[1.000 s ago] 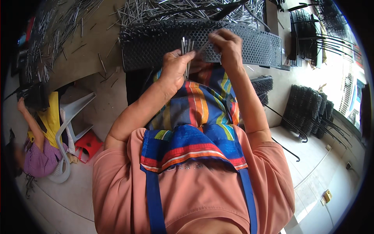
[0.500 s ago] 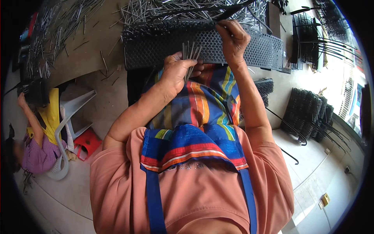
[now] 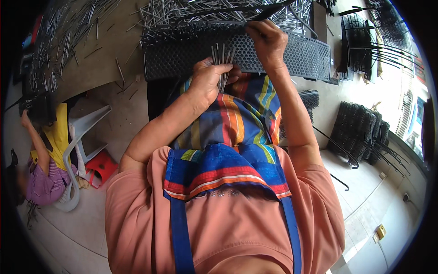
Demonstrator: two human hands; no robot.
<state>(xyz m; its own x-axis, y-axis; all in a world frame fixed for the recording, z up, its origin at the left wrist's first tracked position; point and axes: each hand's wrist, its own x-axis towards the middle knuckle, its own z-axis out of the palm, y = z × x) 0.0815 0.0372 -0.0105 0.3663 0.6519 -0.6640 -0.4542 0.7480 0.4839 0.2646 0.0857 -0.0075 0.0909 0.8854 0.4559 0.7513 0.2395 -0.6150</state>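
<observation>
Left hand (image 3: 207, 80) closed on a fanned bundle of metal strips (image 3: 223, 54): thumb across the front, upper ends splayed, lower ends projecting beneath the grip. The strips are slender, straight and rod-like, dull silver-grey with a faint sheen, and stand nearly upright just in front of the perforated panel. Right hand (image 3: 269, 44) with fingers curled and fingertips drawn together in a pinch over the panel's upper edge; whether a strip lies between them cannot be told.

The perforated panel (image 3: 303, 54) is a long, dark, slightly glossy plate with rounded corners, pierced by close rows of small holes in a honeycomb-like pattern. Short, dark, bristle-like projections (image 3: 191, 34) crowd its upper left part; the holes toward the right are bare. Beyond the panel lies a tangled heap of similar silvery strips (image 3: 205, 13), crossing in all directions. Below the hands, a woven-looking apron (image 3: 235, 121) bears blue, red, orange and green stripes. At right, a stack of black, bristly pieces (image 3: 358, 128) stands on pale floor tiles (image 3: 365, 192).
</observation>
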